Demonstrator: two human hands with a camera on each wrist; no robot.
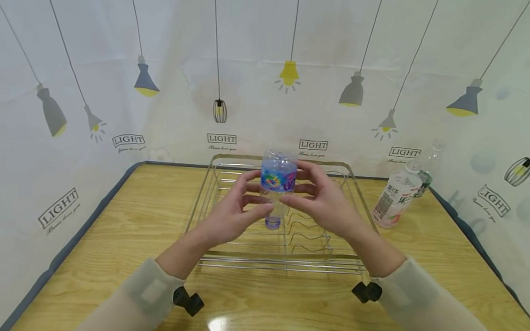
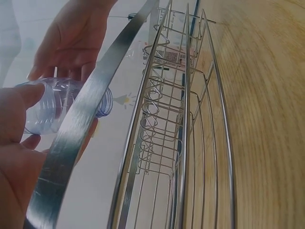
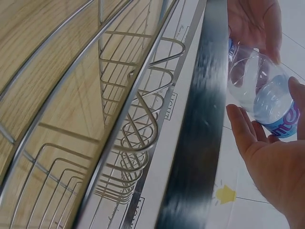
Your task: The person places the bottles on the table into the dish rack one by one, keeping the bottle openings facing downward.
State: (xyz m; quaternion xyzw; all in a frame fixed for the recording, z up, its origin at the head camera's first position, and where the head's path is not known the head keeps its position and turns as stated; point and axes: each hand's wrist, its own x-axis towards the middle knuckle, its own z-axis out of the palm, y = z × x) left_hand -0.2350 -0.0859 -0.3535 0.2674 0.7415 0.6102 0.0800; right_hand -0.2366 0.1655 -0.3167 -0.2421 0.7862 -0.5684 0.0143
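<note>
A clear plastic bottle (image 1: 277,181) with a blue and purple label is upside down, its purplish neck pointing down. My left hand (image 1: 228,216) grips its left side, fingers behind and thumb in front near the neck. From the right, my right hand (image 1: 330,206) holds it the same way, the thumb on the front below the label. Both hands and the bottle are above a metal wire dish rack (image 1: 283,255). In the right wrist view, the rack's flat rim covers part of the left hand's side; the bottle (image 3: 259,90) shows between both hands.
At the right of the wooden table (image 1: 122,233) stands a bottle with a pink and white label (image 1: 393,200). Just behind it is another clear bottle (image 1: 433,159) with a green label. A cloth printed with lamps (image 1: 246,84) hangs around the table's back and sides.
</note>
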